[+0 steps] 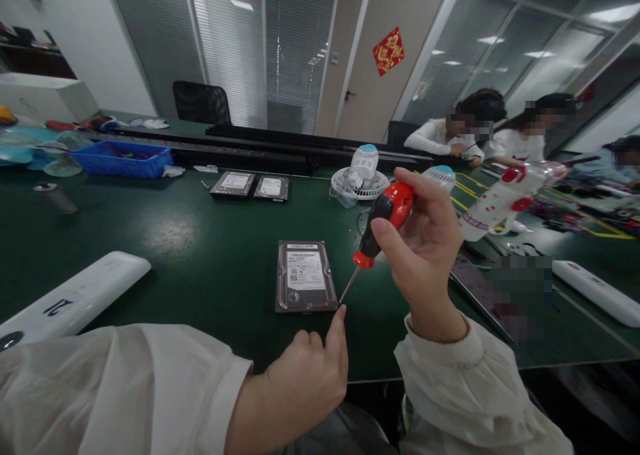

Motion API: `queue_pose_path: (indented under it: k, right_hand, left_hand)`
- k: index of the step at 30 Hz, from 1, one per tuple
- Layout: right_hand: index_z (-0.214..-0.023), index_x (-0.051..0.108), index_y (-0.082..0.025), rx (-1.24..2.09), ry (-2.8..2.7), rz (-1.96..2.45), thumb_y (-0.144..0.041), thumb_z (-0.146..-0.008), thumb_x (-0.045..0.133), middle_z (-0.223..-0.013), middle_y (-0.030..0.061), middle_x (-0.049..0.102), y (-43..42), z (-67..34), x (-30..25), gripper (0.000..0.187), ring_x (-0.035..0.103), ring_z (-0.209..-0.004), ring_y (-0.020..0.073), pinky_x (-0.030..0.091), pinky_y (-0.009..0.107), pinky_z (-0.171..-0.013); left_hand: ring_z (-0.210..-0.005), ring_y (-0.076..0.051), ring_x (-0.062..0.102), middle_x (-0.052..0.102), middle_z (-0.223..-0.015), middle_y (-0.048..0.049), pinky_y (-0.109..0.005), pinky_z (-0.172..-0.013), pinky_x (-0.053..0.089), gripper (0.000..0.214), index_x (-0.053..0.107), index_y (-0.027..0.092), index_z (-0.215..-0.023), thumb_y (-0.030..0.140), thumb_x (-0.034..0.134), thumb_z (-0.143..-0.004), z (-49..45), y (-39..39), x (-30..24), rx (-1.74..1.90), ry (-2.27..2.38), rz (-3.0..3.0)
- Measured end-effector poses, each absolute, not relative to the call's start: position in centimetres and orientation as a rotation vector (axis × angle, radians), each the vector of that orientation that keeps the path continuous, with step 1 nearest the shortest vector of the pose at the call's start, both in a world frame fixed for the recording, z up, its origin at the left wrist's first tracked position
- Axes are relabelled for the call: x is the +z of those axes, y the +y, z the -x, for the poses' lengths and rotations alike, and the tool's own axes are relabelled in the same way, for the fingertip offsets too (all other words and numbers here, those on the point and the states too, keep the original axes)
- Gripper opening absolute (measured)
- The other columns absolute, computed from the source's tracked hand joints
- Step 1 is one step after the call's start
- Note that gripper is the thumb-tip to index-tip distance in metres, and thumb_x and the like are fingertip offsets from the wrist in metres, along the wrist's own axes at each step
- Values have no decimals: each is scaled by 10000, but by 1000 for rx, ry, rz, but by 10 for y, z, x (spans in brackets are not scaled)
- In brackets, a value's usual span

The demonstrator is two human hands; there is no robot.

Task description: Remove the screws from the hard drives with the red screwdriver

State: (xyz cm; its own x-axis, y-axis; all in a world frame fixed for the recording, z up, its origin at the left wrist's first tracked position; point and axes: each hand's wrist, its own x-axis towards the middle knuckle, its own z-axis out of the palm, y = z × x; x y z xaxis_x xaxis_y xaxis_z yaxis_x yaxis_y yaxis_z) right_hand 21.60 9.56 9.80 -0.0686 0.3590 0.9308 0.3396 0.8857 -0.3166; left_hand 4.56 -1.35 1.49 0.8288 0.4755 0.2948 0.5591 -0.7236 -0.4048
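Observation:
In my right hand [425,248] is a screwdriver [383,225] with a red and black handle, its shaft slanting down to the left. The tip meets the extended index finger of my left hand [317,361], beside the near right corner of a hard drive [304,278]. The other fingers of that hand are curled, its thumb is hidden, and anything small at the fingertip is too tiny to make out. The drive lies flat on the green table [200,275], its white label facing up.
Two more hard drives, one [233,183] beside another [271,188], lie farther back. Behind them run long black bars [260,153]. A blue bin [123,158], a white fan [365,171] and white devices, one at left [100,281], stand around. Other people [453,131] sit at right.

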Motion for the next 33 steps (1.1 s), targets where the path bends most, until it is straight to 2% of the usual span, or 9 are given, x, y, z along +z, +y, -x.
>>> queue_pose_path:
  k: [3,6,11,14,17,21,23,30,33]
  right_hand:
    - [-1366,553,-337,127,-1666,574,-335,-903,622,-1270,54,639,95,-216,96,468,652,-1071,248,588,501,-920]
    - [-1361,527,-320,217,-1655,550,-371,-917,594,-1230,71,650,95,-216,94,453,659,-1095,261,583,514,-945]
    - [-1273,555,-327,115,-1660,496,-362,-796,768,-1178,57,611,95,-211,96,523,649,-1106,262,580,478,-931]
    - [-1253,585,-346,7,-1630,503,-337,-772,790,-1166,46,574,95,-211,97,523,621,-1068,241,583,437,-881]
    - [-1300,590,-347,13,-1655,522,-307,-815,729,-1192,50,593,95,-213,96,507,617,-1045,233,583,426,-870]
    - [-1412,513,-364,149,-1701,534,-359,-896,609,-1351,57,596,95,-217,92,525,628,-1195,279,560,508,-999]
    - [-1423,495,-374,174,-1712,529,-404,-917,571,-1360,59,597,95,-216,91,513,623,-1228,293,552,530,-1029]
    - [-1304,581,-360,1,-1684,527,-342,-761,802,-1200,44,594,96,-213,96,586,635,-1049,241,613,452,-879]
    - [-1350,558,-365,102,-1706,534,-352,-849,709,-1214,43,615,95,-213,97,523,653,-1064,248,601,477,-903]
  left_hand:
    - [-537,-151,630,583,-1365,-308,-274,-446,460,415,699,12,-1245,176,464,-945,-46,-13,14,-250,-763,2521]
    - [-531,-153,628,580,-1365,-309,-277,-437,454,414,702,11,-1239,172,456,-947,-47,-12,14,-259,-768,2522]
    - [-561,-158,644,567,-1383,-312,-281,-456,468,426,682,5,-1270,151,455,-940,-46,-14,14,-222,-781,2536]
    - [-557,-154,638,573,-1376,-317,-280,-461,473,431,673,-3,-1277,152,451,-941,-45,-14,14,-227,-761,2521]
    - [-547,-151,631,575,-1376,-314,-278,-454,472,428,675,-1,-1273,163,457,-944,-44,-14,15,-223,-759,2518]
    - [-537,-155,631,574,-1375,-311,-280,-447,474,419,689,13,-1260,171,456,-949,-45,-13,16,-232,-768,2524]
    - [-534,-156,629,585,-1364,-308,-281,-447,476,420,692,11,-1256,169,453,-949,-45,-13,16,-247,-764,2525]
    - [-540,-148,628,578,-1373,-312,-277,-454,478,428,684,0,-1263,151,443,-943,-45,-14,17,-236,-769,2530]
    - [-538,-149,628,576,-1372,-316,-278,-451,474,429,681,-1,-1267,153,449,-941,-45,-14,17,-232,-765,2528]
